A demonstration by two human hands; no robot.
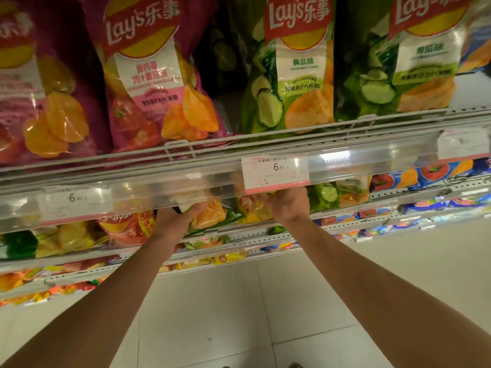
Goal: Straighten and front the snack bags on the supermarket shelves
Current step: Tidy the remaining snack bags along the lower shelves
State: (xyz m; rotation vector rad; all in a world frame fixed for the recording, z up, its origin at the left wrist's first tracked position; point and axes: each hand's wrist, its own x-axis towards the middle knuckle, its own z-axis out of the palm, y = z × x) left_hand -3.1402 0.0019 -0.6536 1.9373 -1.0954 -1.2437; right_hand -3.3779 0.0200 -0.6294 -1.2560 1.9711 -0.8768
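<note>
Under the front edge of the upper shelf (239, 144), both hands are reaching into the second shelf (265, 236), working a green snack bag (212, 216) that is sitting at that shelf's front lip. The left hand (178, 221) is gripping the bag's left side, fingers curling round it; the right hand (285, 203) is holding its right side up near the top, fingertips going out of sight behind the price tag (275, 170), so cannot tell exactly how they are closing. Holding both sides likely lets the person square the bag and pull it forward to the edge. On the upper shelf, purple tomato bags (148, 83) and green cucumber bags (297, 75) are standing upright, faces forward behind the rail, already fronted. Lower shelves are showing mixed bags; floor (265, 314) tiled below
</note>
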